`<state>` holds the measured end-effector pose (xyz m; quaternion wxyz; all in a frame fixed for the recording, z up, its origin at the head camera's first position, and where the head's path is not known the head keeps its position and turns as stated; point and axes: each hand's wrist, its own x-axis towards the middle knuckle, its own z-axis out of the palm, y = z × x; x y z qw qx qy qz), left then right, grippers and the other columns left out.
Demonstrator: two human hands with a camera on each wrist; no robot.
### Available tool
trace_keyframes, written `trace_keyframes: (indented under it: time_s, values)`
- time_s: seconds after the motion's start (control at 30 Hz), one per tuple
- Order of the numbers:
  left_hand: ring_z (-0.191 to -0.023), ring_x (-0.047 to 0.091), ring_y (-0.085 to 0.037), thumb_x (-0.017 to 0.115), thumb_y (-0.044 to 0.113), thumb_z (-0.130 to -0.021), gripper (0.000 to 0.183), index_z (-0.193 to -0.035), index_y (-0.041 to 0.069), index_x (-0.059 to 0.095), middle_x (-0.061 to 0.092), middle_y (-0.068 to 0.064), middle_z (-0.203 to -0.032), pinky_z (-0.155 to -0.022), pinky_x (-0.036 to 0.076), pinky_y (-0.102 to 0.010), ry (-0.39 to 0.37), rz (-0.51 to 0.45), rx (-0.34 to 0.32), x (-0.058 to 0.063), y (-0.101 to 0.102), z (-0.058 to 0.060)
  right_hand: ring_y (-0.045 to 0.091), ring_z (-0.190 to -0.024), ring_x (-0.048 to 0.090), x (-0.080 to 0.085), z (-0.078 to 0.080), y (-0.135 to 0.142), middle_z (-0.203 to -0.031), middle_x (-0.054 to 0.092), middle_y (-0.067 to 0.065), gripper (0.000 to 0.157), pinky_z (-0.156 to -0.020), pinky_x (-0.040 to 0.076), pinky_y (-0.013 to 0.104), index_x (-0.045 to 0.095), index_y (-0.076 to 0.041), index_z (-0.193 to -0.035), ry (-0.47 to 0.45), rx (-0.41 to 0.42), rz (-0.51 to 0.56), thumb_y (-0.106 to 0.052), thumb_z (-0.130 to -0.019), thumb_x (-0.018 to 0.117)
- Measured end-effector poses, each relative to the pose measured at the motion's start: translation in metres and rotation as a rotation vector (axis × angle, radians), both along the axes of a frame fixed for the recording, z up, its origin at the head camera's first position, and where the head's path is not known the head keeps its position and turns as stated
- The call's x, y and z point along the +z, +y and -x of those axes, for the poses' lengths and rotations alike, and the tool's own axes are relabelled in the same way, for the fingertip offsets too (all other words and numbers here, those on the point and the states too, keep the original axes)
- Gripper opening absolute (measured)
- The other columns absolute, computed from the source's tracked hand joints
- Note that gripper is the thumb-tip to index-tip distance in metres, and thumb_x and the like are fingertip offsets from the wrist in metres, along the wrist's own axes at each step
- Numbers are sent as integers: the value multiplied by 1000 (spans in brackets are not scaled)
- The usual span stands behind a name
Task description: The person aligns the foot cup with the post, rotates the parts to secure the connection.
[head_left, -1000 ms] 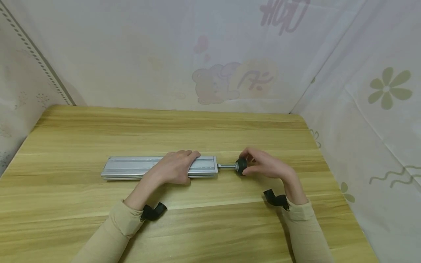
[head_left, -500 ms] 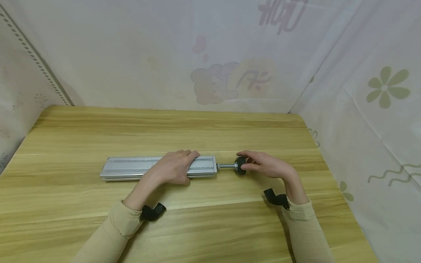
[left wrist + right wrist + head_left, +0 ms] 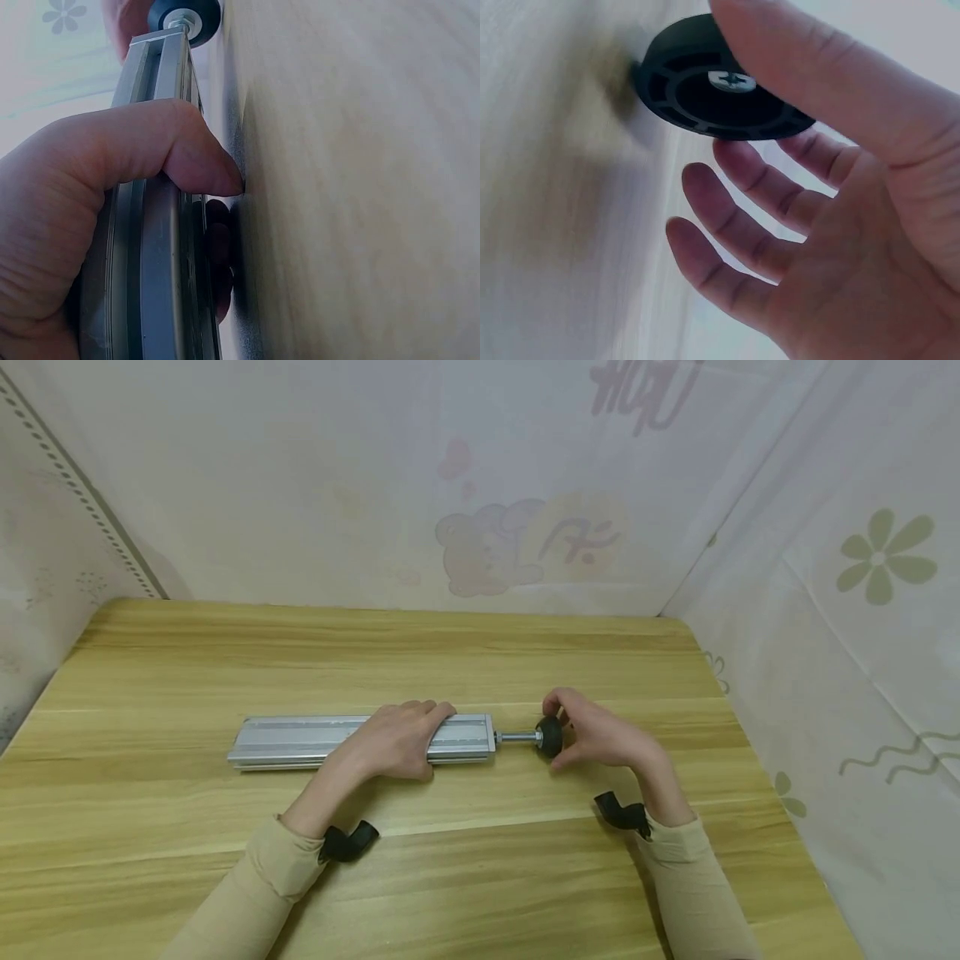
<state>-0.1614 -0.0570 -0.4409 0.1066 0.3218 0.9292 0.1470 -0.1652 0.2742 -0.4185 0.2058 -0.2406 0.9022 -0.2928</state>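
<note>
A silver aluminium extrusion profile lies lengthwise on the wooden table. My left hand grips it near its right end, thumb across the near side and fingertips curled round underneath, as the left wrist view shows. From its end plate a threaded rod with a nut sticks out to the right. It carries a round black levelling foot. My right hand has thumb and forefinger curved round the foot's rim from opposite sides. In the right wrist view the foot's ribbed underside shows a cross-head screw; the other fingers are spread loosely.
The wood-grain table has a back edge against a pale patterned cloth. Black curved mounts stick out from both sleeve cuffs, low over the table.
My right hand's thumb and forefinger slid over the foot's rim, then spread apart to its near and far sides. The left hand and the extrusion stay in place.
</note>
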Motion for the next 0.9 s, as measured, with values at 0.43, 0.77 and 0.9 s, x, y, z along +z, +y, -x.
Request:
trace_keyframes:
  time_s: [0.43,0.77,0.9]
  values:
    - [-106,67,-29,82,18,-63,83,-140,12,52,69,-9,-120,-85,56,-49,8,-5,-1,0,0,0,21,-111,64,3,1,12,-125,68,9,46,-96,53,41,55,-7,-138,-52,35,-22,-27,-99,67]
    - [-106,67,-29,82,19,-62,83,-139,11,53,69,-9,-119,-84,56,-49,18,-11,-1,-1,-1,0,22,-116,63,2,2,13,-141,61,10,60,-99,52,43,47,-8,-150,-82,49,-17,-29,-98,69]
    - [-104,67,-29,81,18,-63,83,-140,11,52,69,-9,-119,-84,56,-49,19,-11,-8,-2,-1,2,26,-116,58,0,3,11,-138,55,10,73,-102,50,48,46,-8,-141,-85,4,43,-21,-82,86]
